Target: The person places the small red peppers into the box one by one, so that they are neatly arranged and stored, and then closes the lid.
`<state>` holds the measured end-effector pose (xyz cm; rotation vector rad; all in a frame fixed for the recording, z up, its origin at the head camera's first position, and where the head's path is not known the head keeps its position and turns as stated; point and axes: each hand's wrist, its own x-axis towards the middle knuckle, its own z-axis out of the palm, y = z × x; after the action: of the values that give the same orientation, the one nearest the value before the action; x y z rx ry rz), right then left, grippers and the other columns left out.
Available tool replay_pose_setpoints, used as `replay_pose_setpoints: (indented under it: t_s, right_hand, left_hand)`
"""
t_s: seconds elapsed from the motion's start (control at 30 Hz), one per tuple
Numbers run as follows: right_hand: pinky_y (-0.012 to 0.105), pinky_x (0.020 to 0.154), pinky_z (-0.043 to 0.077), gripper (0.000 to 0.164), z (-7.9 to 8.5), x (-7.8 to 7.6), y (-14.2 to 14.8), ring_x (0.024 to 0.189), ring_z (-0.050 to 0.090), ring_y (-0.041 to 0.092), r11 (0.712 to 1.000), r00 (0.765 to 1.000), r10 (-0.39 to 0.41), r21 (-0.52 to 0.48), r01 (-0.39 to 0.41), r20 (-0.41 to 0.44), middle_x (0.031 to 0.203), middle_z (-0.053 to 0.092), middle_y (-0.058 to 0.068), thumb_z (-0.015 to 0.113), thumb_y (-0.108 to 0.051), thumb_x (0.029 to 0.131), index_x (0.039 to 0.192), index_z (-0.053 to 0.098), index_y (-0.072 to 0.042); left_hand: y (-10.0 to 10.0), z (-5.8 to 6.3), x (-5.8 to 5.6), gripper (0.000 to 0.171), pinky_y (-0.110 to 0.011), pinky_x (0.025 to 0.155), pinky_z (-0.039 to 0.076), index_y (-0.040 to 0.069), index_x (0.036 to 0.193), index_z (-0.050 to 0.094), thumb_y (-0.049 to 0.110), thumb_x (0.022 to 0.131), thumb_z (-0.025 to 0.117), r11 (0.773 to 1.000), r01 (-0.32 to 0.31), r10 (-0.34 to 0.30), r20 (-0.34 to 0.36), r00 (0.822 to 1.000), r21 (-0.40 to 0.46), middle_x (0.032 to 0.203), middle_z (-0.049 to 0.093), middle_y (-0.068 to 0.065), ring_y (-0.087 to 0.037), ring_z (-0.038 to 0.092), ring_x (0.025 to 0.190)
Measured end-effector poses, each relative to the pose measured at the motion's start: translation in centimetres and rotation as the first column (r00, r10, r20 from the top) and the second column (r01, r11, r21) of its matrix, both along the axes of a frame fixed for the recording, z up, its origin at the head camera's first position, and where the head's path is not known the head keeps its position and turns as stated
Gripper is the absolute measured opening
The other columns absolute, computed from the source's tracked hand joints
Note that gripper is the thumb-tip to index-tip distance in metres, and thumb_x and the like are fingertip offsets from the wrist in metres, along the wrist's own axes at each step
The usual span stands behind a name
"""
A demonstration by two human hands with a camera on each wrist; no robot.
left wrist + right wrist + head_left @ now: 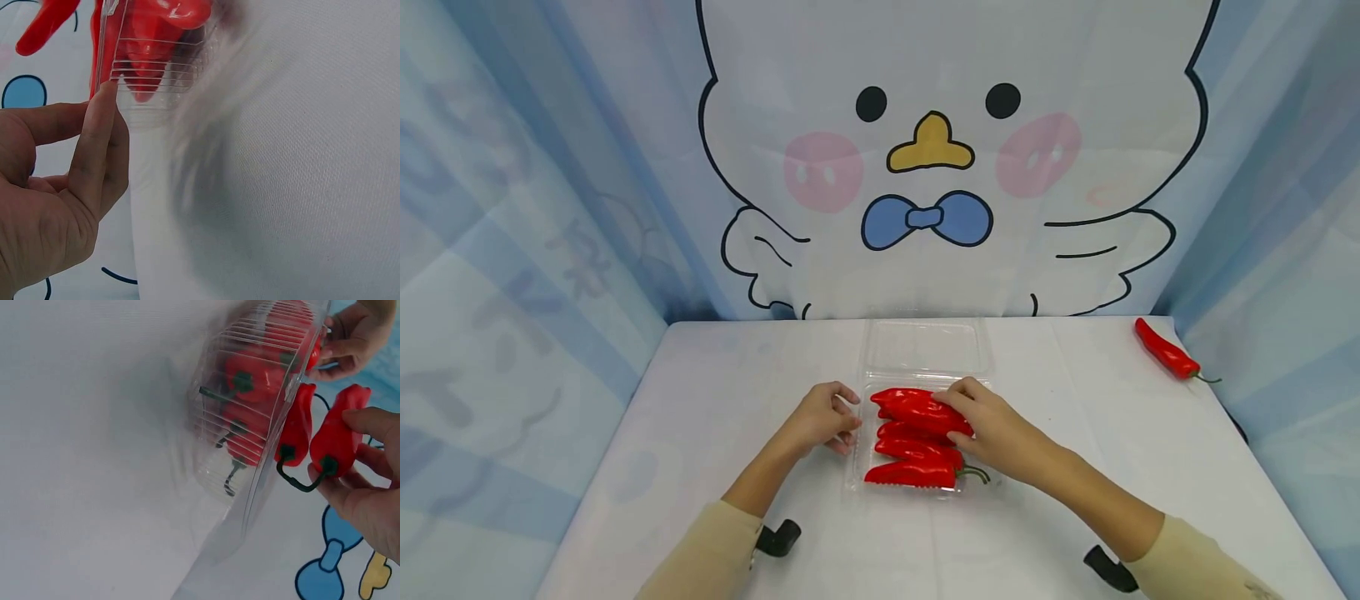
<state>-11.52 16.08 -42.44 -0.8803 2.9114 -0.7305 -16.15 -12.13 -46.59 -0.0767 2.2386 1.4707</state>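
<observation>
My right hand (996, 425) holds a red chili pepper (334, 434) between thumb and fingers, near its green stem end. The pepper lies over several others in a clear plastic clamshell box (250, 506), whose ribbed wall shows in both wrist views. Another red pepper (294, 428) rises above the rim beside the held one. At the box's left side, my left hand (826, 418) pinches the rim with its fingertips (107, 94). Nearest me in the box lies a red pepper (913, 474), its stem pointing right.
The box's clear lid (927, 346) lies folded back, away from me. A single red pepper (1167, 350) rests at the far right corner of the white-covered table (737, 367). Behind stands a curtain (925, 283) with a cartoon animal.
</observation>
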Motion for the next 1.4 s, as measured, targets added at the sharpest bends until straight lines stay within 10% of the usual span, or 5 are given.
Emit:
replay_pose_setpoints:
  t_s: [0.57, 1.4]
  right_hand:
    - [0.031, 0.082, 0.065, 0.056, -1.6, 0.3, -1.3, 0.107, 0.061, 0.025, 0.993, 0.978, 0.051, 0.118, -0.027, -0.202, 0.116, 0.064, 0.011, 0.091, -0.013, 0.077, 0.127, 0.066, -0.003]
    - [0.026, 0.080, 0.063, 0.056, -3.5, 0.2, -1.3, 0.103, 0.058, 0.020, 0.993, 0.970, 0.054, 0.112, -0.027, -0.237, 0.110, 0.062, 0.006, 0.093, -0.014, 0.075, 0.124, 0.070, -0.005]
  left_hand:
    - [-0.1, -0.4, 0.0, 0.031, -0.031, 0.054, 0.063, -0.001, 0.120, 0.058, 0.000, 0.092, 0.072, 1.000, 0.008, -0.008, -0.005, 1.000, 0.008, 0.087, 0.065, -0.014, -0.018, 0.065, 0.058]
    - [-0.1, -0.4, 0.0, 0.032, -0.031, 0.054, 0.062, 0.001, 0.120, 0.059, 0.002, 0.092, 0.074, 1.000, 0.002, -0.002, -0.017, 1.000, -0.012, 0.087, 0.065, -0.013, -0.020, 0.065, 0.058]
